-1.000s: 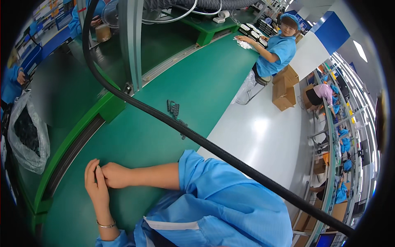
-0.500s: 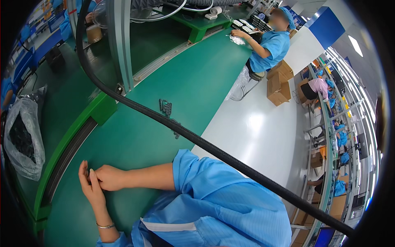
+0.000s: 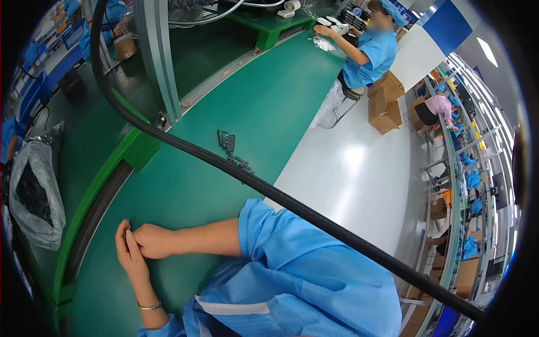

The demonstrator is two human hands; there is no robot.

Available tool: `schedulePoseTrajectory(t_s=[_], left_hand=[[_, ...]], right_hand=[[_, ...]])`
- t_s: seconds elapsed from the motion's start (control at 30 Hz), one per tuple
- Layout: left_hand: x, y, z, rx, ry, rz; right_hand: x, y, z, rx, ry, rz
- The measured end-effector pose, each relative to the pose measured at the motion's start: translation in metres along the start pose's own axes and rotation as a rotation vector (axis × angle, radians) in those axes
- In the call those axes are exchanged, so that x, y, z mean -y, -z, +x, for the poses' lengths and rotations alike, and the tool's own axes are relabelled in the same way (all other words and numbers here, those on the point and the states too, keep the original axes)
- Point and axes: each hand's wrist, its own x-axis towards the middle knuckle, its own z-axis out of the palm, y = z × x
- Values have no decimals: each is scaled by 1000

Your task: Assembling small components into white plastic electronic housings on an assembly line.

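Observation:
My left hand (image 3: 132, 259), with a bracelet at the wrist, comes up over the green tabletop. My right hand (image 3: 156, 241) meets it from the right, and the two touch. The left fingers are pressed together and the thumb lies against the right hand's curled fingers. Whatever sits between the hands, if anything, is hidden. Beyond them on the green mat lies a small cluster of dark strip-like pieces (image 3: 227, 140), with more such pieces (image 3: 240, 162) partly behind a black cable.
The thick black cable (image 3: 208, 151) crosses the view diagonally above the table. A clear bag of dark contents (image 3: 38, 194) lies at left beyond a green rail (image 3: 92, 208). A metal post (image 3: 157, 62) stands farther off. A co-worker (image 3: 368, 59) sits at the table's far end near cardboard boxes (image 3: 386, 118).
The view has shifted slightly, so more of the dark pieces shows below the cable. My hands stay together in nearly the same pose.

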Motion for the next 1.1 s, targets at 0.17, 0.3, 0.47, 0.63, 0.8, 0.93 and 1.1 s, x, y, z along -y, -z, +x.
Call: schedulePoseTrajectory(t_s=[0.17, 0.3, 0.47, 0.63, 0.8, 0.93, 1.1], left_hand=[[0, 2, -1, 20, 31, -27], [4, 4, -1, 26, 50, -28], [0, 2, 0, 37, 63, -18], [-2, 2, 0, 32, 70, -29], [0, 5, 0, 38, 52, 7], [-1, 5, 0, 42, 59, -18], [-4, 3, 0, 57, 62, -19]], right_hand=[[4, 1, 0, 2, -10, -38], [11, 5, 0, 21, -62, 30], [6, 3, -1, -11, -33, 45], [7, 5, -1, 1, -33, 60], [5, 2, 0, 2, 0, 38], [4, 2, -1, 23, -55, 62], [1, 2, 0, 18, -47, 5]])
